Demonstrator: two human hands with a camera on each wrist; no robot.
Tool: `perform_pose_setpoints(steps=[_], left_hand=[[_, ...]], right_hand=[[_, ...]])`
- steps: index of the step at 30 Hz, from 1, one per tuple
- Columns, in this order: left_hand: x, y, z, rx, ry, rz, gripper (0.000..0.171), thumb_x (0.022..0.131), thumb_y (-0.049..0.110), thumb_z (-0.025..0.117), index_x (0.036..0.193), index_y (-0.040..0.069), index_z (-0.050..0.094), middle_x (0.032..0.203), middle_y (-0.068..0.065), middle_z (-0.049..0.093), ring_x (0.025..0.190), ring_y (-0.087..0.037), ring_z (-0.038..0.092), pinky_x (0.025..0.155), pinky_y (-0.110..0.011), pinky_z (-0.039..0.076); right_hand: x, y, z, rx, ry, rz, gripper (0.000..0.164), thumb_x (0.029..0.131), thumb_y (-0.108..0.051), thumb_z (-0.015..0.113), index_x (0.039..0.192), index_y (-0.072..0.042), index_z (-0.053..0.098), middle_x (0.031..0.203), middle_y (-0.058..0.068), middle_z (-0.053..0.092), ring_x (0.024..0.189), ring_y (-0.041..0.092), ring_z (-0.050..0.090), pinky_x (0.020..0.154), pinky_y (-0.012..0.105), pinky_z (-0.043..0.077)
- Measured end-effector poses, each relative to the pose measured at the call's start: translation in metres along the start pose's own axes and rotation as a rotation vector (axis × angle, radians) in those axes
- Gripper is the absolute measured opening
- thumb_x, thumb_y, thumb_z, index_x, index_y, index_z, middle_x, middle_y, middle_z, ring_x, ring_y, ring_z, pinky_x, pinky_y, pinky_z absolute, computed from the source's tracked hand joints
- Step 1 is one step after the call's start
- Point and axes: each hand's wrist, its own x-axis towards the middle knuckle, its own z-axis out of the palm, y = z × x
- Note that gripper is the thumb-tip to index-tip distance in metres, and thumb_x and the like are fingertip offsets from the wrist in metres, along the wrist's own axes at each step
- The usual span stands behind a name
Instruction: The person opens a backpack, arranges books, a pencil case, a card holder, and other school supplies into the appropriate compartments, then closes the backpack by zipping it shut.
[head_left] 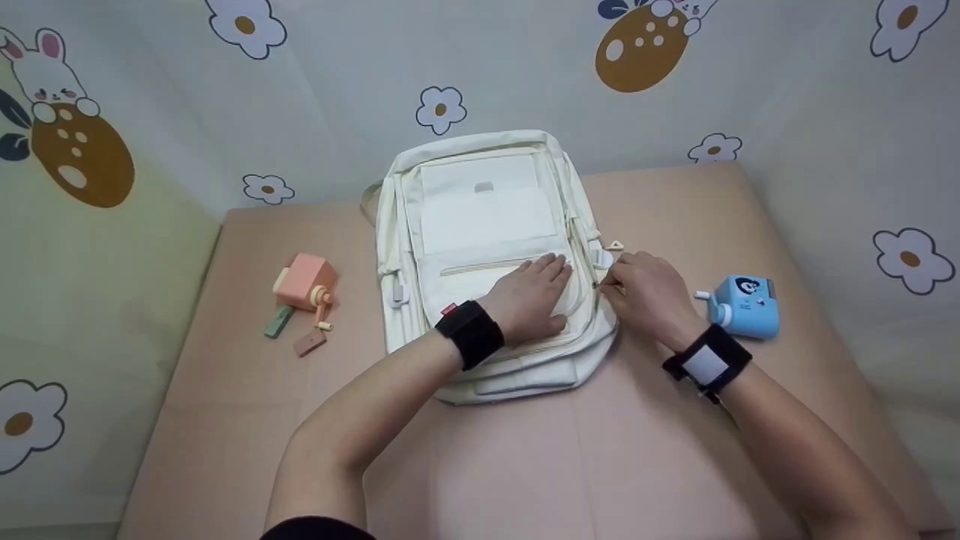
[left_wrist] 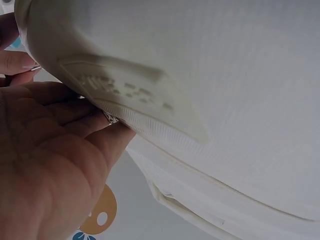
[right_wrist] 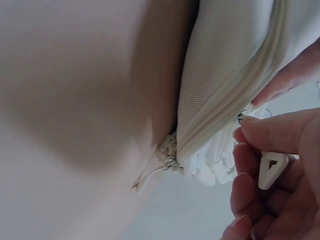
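A cream backpack [head_left: 487, 217] lies on its back, front pocket facing up. My left hand [head_left: 531, 300] rests with extended fingers on the lower front pocket; in the left wrist view its fingertips are at the pocket's zipper seam [left_wrist: 165, 145], beside an embossed patch [left_wrist: 122, 85]. At the bag's right side, my right hand [head_left: 649, 292] pinches a zipper pull between thumb and forefinger. The right wrist view shows the pull's cream triangular end [right_wrist: 271, 171] against the curled fingers. Another zipper pull [right_wrist: 150, 176] hangs loose lower on the side.
A pink crank pencil sharpener [head_left: 307, 281] stands left of the backpack, near a green block [head_left: 278, 321] and a dusty-pink block [head_left: 310, 343]. A blue crank pencil sharpener [head_left: 745, 307] is right of my right hand. Patterned cloth [head_left: 337, 97] hangs behind the table [head_left: 510, 465].
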Motion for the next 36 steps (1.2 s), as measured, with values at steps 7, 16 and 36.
perform_pose_setpoints(steps=[7,16,36], left_hand=[[0.000,-0.001,0.001,0.002,0.016,0.010,0.078,0.100,0.041,0.052,0.160,-0.001,0.023,0.167,-0.017,0.020,0.155,-0.028,0.015,0.123,-0.043,0.019],[0.001,-0.001,0.002,0.030,0.028,0.014,0.076,0.101,0.040,0.050,0.160,-0.001,0.025,0.167,-0.018,0.021,0.155,-0.029,0.016,0.122,-0.044,0.021],[-0.062,0.015,0.015,-0.005,0.210,0.029,0.034,0.096,0.035,0.070,0.112,0.005,0.069,0.148,-0.014,0.055,0.140,-0.026,0.048,0.098,-0.040,0.053]], right_hand=[[-0.009,-0.010,-0.008,0.012,-0.074,0.035,0.003,0.085,-0.013,0.073,0.084,-0.010,0.074,0.080,0.002,0.063,0.075,0.026,0.058,0.070,0.043,0.046],[-0.019,-0.012,-0.008,0.068,-0.060,0.048,0.007,0.085,-0.016,0.077,0.085,-0.009,0.077,0.079,0.000,0.064,0.072,0.022,0.059,0.066,0.040,0.047],[-0.024,-0.014,-0.007,0.128,0.061,0.089,0.008,0.088,-0.018,0.079,0.085,-0.011,0.078,0.082,-0.001,0.066,0.075,0.019,0.056,0.064,0.036,0.044]])
